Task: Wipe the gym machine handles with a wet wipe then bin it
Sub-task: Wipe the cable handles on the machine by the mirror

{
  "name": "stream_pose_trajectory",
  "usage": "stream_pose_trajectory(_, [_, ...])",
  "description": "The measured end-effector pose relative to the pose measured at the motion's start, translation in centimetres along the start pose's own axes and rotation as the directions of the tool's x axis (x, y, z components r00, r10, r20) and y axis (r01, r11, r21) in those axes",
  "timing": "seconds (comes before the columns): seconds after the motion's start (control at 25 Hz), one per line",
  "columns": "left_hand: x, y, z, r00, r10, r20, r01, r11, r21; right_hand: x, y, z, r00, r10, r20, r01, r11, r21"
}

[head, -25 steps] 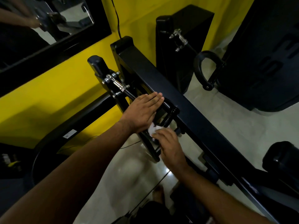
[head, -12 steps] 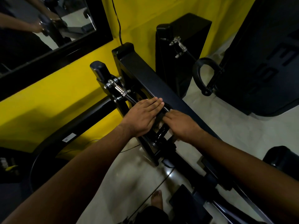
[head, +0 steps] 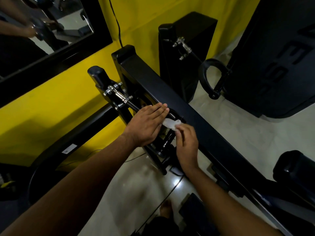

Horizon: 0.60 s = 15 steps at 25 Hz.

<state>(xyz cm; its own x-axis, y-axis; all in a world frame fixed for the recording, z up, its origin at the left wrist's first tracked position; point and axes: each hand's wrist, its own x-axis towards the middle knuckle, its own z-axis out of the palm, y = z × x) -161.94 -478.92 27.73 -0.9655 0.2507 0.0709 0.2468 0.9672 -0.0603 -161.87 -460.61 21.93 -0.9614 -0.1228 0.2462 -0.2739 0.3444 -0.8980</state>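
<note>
Wet wipe [head: 171, 124]: 1 pc, white, crumpled, pinched by R hand [head: 186, 145], fingers curled onto it. Wipe sits at R hand's fingertips and just beside L hand [head: 146, 125], i.e. between the 2 hands, over the black handle [head: 166, 142]. L hand is flat, fingers straight & together, palm down on the handle assy, gripping nothing. Handles: 2 visible. One is under the hands, the 2nd is a loop handle [head: 201, 79] well beyond R hand, on the far side of the frame beam [head: 170, 97]. Beam runs just past both hands' fingertips. Mirror [head: 51, 23] & yellow wall [head: 59, 103] lie beyond L hand. 1 bare foot [head: 166, 207] near R forearm.
</note>
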Motion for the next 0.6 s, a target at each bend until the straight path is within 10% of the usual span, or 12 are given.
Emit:
stream_pose_trajectory(0.12, [0.0,0.1,-0.1,1.0,0.005,0.0,-0.005,1.0,0.002,0.6,-0.4,2.6,0.772,0.634,0.035,-0.52,0.6,0.608])
stream_pose_trajectory(0.24, [0.0,0.1,0.0,1.0,-0.003,0.01,0.003,1.0,0.02,2.4,0.5,2.8,0.624,0.697,0.352,-0.574,0.104,0.812])
stream_pose_trajectory(0.6, [-0.1,0.1,0.1,0.999,-0.014,0.033,0.013,0.999,0.039,0.4,-1.0,1.8,0.597,0.655,0.462,-0.669,0.09,0.738])
